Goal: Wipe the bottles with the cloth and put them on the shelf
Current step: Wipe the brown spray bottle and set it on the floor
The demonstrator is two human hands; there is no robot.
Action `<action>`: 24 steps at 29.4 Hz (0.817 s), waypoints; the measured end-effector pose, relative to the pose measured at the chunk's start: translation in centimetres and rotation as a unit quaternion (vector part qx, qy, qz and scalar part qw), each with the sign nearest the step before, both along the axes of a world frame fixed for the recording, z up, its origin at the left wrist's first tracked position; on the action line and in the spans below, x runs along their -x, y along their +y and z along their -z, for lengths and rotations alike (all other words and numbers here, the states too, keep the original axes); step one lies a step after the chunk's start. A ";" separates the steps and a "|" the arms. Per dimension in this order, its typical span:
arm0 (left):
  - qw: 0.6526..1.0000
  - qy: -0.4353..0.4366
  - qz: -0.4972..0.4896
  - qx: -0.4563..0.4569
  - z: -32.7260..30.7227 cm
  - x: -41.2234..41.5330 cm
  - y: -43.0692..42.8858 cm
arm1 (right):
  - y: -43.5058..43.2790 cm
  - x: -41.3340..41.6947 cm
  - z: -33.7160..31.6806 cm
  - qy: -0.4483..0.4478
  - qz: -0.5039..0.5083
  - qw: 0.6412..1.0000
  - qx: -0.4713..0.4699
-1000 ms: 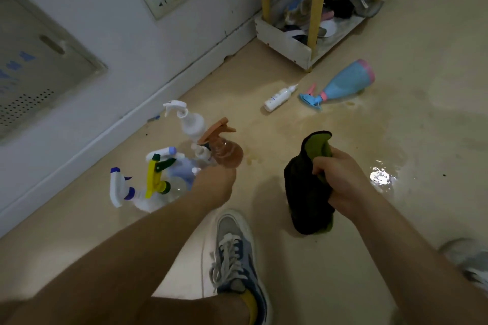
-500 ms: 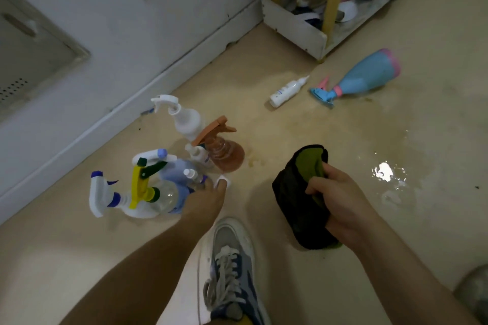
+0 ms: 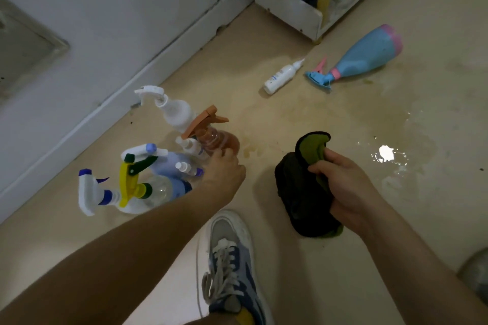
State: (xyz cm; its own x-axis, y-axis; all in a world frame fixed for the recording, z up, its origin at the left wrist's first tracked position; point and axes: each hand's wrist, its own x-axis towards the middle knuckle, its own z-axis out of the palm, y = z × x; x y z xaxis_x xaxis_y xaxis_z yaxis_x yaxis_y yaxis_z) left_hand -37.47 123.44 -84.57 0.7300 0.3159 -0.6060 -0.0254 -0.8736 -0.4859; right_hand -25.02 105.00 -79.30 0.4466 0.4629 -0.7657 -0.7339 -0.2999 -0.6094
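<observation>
Head view looking down at a floor [image 3: 303,285]. L hand [image 3: 224,170] reaches into a tight cluster of upright spray bottles [image 3: 166,165], fingers curled against the orange bottle [image 3: 215,138]. Can't tell whether it grips that one, a small neighbour, or nothing yet. R hand [image 3: 346,187] clutches a bunched dark cloth [image 3: 301,192] w/ green lining, near the cluster but touching no bottle.

Likely risks: the bottles stand touching, so lifting one may snag a trigger and tip the others. The puddle [image 3: 386,153] just beyond the R hand could cause a slip or re-wet a bottle.

A white bottle [image 3: 282,76] and a blue bottle [image 3: 367,55] lie on their sides near the shelf [image 3: 287,8].

Contents: the orange bottle seems to hold amber liquid, level unclear. The shelf's btm tray holds a jumble of dark and white items, too blurred to name.
</observation>
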 end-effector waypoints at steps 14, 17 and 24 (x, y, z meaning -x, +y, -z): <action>0.923 -0.285 -0.161 0.201 -0.3 -11.7 0.6 | -1.1 -5.6 0.9 0.234 0.257 0.922 -0.171; 0.803 -0.388 -0.389 0.232 2.5 -18.8 4.3 | -1.3 -7.8 2.5 0.245 0.311 0.880 -0.264; 0.640 -0.367 -0.605 0.300 4.0 -19.6 4.3 | -1.6 -8.9 5.0 0.240 0.263 0.899 -0.257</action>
